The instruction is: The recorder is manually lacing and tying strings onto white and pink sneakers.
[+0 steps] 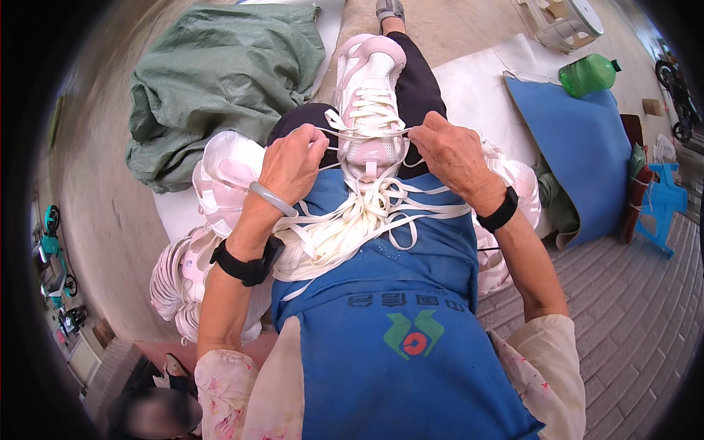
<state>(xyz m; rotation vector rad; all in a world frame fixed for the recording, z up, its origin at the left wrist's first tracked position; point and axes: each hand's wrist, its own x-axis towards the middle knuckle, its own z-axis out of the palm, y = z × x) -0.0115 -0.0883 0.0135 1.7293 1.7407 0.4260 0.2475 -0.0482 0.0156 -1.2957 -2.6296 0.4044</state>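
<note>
A pink and white sneaker (372,95) rests on my lap, its toe pointing away from me. Cream shoelace (367,133) crosses its upper part and runs out to both sides. On the left, my left hand (292,163) is closed in a pinch on one length of it. Opposite, my right hand (449,152) pinches another length with the fingers curled down. Both hands hold the lace pulled taut across the tongue. Below the shoe, a loose bundle of cream laces (334,235) lies over my blue apron (396,293).
More pink shoe uppers (192,268) are stacked at my left, and others (513,176) at my right. A green woven sack (220,81) lies far left. Farther right are a blue sheet (572,147), a green bottle (588,75), and a blue plastic stool (661,209). A person (154,411) is at lower left.
</note>
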